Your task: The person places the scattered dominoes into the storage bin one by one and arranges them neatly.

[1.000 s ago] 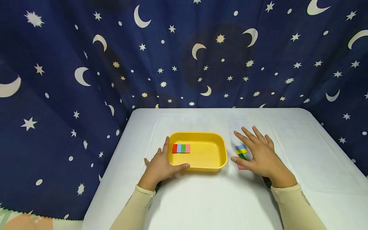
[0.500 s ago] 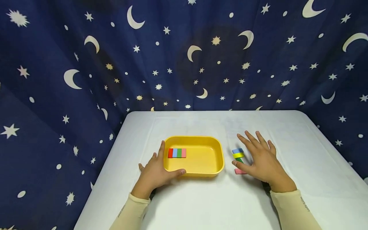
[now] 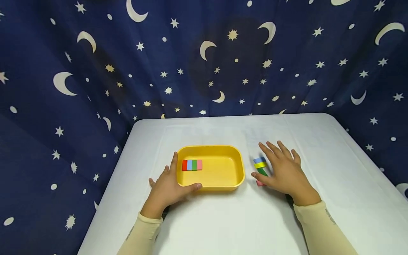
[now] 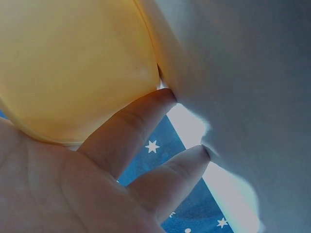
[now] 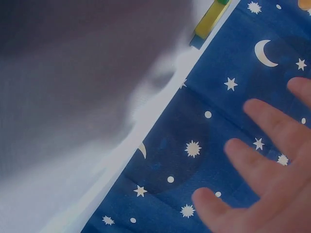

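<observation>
A yellow rectangular tray [image 3: 223, 166] sits on the table, with a row of red, light blue, green and pink blocks [image 3: 192, 165] at its left end. My left hand [image 3: 167, 191] rests against the tray's left front corner, index finger along the left side and thumb at the front edge. In the left wrist view two straight fingers reach past the tray's outer wall. To the right of the tray lie several loose blocks: blue [image 3: 259, 160], yellow [image 3: 260, 165], green [image 3: 262, 171] and pink [image 3: 260, 183]. Over them hovers my right hand [image 3: 285, 173], fingers spread and holding nothing, partly covering the pink block.
A white cloth covers the table [image 3: 204, 226]. Behind it and at the sides hangs a dark blue curtain [image 3: 178, 56] printed with moons and stars.
The head view has shifted, so tray, blocks and hands all appear further left. Both hands keep nearly the same position relative to the tray and the loose blocks.
</observation>
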Tool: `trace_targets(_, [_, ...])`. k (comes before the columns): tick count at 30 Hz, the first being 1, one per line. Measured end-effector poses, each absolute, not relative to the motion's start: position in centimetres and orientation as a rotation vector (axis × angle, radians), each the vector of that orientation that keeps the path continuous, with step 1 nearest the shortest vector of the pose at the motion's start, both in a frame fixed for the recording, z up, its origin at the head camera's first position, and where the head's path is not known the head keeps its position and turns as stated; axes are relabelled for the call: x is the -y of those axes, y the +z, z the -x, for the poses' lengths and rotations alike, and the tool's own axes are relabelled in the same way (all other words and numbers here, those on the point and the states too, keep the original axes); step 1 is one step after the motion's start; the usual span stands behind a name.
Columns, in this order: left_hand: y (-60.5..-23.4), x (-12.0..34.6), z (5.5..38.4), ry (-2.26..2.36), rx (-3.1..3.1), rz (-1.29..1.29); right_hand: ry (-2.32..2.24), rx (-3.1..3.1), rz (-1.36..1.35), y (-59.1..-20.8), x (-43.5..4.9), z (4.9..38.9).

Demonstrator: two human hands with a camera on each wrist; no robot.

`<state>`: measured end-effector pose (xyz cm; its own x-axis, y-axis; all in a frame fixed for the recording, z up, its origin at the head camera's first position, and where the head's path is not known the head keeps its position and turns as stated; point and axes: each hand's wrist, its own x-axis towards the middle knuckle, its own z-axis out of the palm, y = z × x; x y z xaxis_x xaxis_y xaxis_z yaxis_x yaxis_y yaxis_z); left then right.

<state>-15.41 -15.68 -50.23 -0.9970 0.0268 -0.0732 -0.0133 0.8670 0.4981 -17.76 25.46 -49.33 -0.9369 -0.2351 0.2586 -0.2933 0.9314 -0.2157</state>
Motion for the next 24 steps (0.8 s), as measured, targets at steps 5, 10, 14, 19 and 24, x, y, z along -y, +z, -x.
trace_targets(5, [-50.14,15.92,15.34,0.796,-2.954,-0.007,0.317,2.921,-0.333,-49.29,-25.21,17.96])
trace_targets(10, [-50.18,15.84,15.41,0.8,-2.949,-0.004,0.28,3.015,-0.281,-49.26,-25.2,17.88])
trace_targets(14, [-50.25,15.84,15.5,0.791,-2.947,-0.004,0.27,3.06,-0.276,-49.23,-25.13,17.99])
trace_targets(19, [-50.29,15.85,15.62,0.785,-2.947,-0.006,0.275,3.066,-0.302,-49.35,-25.05,18.05])
trace_targets(24, [-50.32,15.85,15.56,0.798,-2.947,-0.004,0.29,3.048,-0.342,-49.55,-24.95,18.05])
